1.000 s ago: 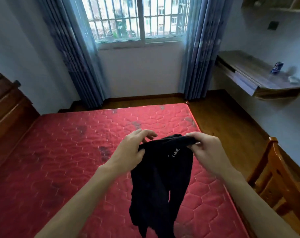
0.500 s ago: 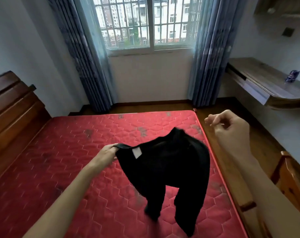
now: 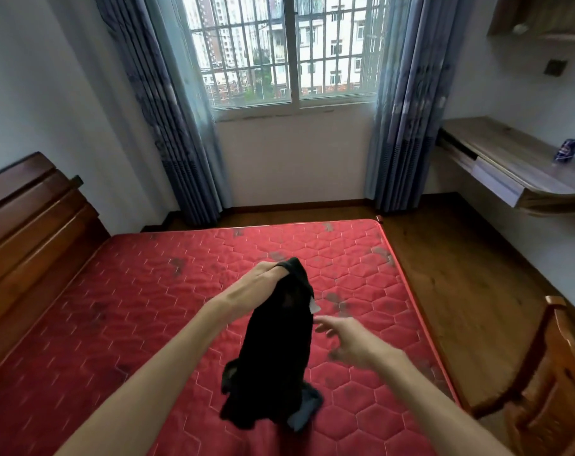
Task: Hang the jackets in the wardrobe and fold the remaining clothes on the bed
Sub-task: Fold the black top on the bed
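A black garment (image 3: 276, 350) with a small white label hangs bunched above the red quilted mattress (image 3: 121, 311). My left hand (image 3: 263, 279) grips its top edge and holds it up; its lower end is close to the mattress. My right hand (image 3: 348, 340) hovers just right of the cloth, fingers spread and blurred, holding nothing. No jackets or wardrobe are in view.
A dark wooden headboard (image 3: 26, 225) lines the bed's left side. Wooden floor runs along the right of the bed, with a wooden chair (image 3: 556, 383) at the lower right. A wall-mounted desk (image 3: 516, 166) carries a small blue packet (image 3: 567, 150). Blue curtains frame the barred window.
My right hand let go of the garment, swung out to the right, then came back in beside it. My left hand lifted the cloth and moved it toward the centre.
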Demonstrator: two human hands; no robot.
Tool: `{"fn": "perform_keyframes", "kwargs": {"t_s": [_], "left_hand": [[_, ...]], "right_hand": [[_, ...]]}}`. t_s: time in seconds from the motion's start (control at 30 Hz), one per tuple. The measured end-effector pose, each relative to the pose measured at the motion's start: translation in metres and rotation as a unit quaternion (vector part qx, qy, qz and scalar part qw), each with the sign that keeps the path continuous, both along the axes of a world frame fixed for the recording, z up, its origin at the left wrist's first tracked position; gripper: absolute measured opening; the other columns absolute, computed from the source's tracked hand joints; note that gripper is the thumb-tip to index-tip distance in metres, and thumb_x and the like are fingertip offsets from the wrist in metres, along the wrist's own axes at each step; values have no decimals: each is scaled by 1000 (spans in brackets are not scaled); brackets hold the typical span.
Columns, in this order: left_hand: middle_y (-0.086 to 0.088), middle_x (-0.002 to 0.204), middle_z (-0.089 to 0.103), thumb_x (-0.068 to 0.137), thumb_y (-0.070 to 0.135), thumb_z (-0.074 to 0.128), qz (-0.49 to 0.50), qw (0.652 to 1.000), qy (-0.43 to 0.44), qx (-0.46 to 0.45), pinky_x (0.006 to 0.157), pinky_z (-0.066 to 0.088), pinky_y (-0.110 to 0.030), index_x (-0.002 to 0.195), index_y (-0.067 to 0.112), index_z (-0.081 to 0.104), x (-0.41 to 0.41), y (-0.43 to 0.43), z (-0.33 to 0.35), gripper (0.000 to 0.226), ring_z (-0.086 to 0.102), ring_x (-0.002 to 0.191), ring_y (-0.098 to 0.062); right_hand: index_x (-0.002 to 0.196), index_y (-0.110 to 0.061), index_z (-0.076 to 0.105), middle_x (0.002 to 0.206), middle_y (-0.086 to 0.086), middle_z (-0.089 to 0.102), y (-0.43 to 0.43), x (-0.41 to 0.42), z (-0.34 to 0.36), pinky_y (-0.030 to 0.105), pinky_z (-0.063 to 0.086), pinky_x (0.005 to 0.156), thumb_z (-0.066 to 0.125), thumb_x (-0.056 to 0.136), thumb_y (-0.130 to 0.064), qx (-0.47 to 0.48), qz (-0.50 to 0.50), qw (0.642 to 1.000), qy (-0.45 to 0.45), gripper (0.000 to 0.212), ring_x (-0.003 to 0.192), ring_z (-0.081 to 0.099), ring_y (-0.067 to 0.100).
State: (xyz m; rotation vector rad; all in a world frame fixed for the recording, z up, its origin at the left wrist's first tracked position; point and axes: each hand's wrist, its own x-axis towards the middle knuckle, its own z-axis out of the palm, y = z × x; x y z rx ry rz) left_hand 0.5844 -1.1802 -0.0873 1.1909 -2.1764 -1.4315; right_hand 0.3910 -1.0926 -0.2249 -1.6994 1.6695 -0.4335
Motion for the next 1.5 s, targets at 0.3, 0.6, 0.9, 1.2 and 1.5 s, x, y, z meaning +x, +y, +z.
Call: {"fn": "perform_keyframes", "kwargs": {"t_s": [0.3,0.6,0.9,1.2,1.5], "left_hand": [[-10,76,62,103,30,41,93,994,37,-44,70,44,-35,82,4,63,27,-15,41,40,58,72,-23],[7,100,75,72,44,84,-52,984,-86,-144,92,55,-30,103,30,75,91,-51,58,35,70,97,-8],[15,100,65,66,12,86,-69,843,-224,-484,72,52,-33,112,26,68,78,-75,15,51,67,93,-18],[9,82,68,88,-4,59,151,928,-40,-338,78,45,-29,93,22,72,88,-80,-21,29,64,86,-16],[6,72,71,83,22,78,115,951,-138,-252,64,44,-24,77,26,73,163,-48,-76,9,69,75,-17]], "right_hand": [[77,-23,62,64,-15,61,-24,42,11,32,45,57,54,95,-11,-179,-83,978,-68,23,56,55,2],[97,-12,69,84,3,72,-23,-58,84,35,48,73,47,95,-3,-314,-270,910,-5,23,79,66,21],[103,-16,70,97,1,70,-4,-99,128,38,50,87,56,92,-3,-402,-227,883,78,21,93,65,21],[95,-25,70,85,-8,70,30,-93,114,36,50,70,57,96,-24,-337,-259,900,97,12,81,65,17],[71,-36,65,68,-15,65,86,-54,62,31,48,62,71,80,-55,-178,-287,934,113,21,69,62,8]]}}
